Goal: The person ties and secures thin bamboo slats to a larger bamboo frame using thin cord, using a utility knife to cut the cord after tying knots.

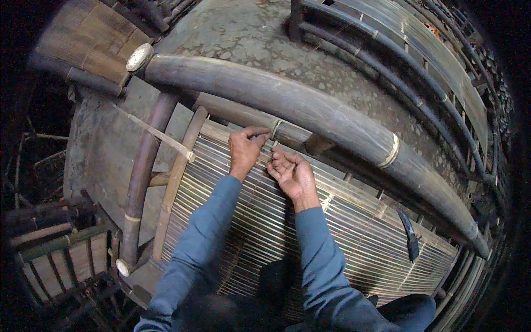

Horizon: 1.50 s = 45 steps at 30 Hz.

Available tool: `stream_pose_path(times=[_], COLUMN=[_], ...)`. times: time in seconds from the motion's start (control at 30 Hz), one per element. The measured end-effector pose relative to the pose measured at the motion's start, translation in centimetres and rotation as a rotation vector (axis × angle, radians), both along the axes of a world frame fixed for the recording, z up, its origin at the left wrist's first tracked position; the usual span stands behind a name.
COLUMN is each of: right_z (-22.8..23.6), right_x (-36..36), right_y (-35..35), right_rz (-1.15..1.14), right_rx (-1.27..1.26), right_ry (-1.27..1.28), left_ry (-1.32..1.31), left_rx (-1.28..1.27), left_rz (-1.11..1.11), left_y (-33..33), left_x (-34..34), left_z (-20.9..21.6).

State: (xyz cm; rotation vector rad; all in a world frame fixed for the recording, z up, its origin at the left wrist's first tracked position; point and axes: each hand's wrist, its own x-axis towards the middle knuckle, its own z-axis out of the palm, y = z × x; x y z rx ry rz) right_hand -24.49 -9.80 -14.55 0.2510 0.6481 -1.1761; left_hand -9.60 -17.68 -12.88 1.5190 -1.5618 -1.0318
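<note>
My left hand [245,150] reaches to a bamboo rail [293,133] along the far edge of a slatted bamboo panel [354,243]. Its thumb and forefinger are pinched together beside a pale binding [275,129] on that rail; what they hold is too small to name. My right hand [294,176] is close by on the right, palm partly turned up, its fingers curled in. Whatever sits between those fingers is hidden. A thin brown strand [239,243] runs across the slats below my hands.
A thick bamboo pole [265,86] arches just beyond my hands. A dark curved knife [408,235] lies on the slats at right. A thin stick [155,131] crosses the left frame post [145,177]. Another bamboo bench [420,83] stands far right on the stony floor [243,39].
</note>
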Motion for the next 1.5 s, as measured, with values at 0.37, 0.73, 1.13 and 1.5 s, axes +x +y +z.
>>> stream_pose_path(times=[0.37, 0.73, 1.13, 1.5], right_z=[2.3, 5.6, 5.9, 7.1], right_x=[4.1, -2.1, -4.0, -6.8], right_y=[-2.0, 6.5, 9.4, 11.4], right_rz=[0.056, -0.461, -0.187, 0.188], right_rx=[-0.291, -0.322, -0.401, -0.553], right_ry=[1.857, 0.742, 0.782, 1.031], left_ry=[0.348, -0.093, -0.245, -0.342], left_rx=[0.075, -0.330, -0.419, -0.328], left_rz=[0.058, -0.027, -0.616, -0.723], left_y=[2.7, 5.2, 10.2, 14.0], left_x=[0.4, 0.4, -2.7, -0.4], left_z=[1.9, 2.5, 2.7, 4.2])
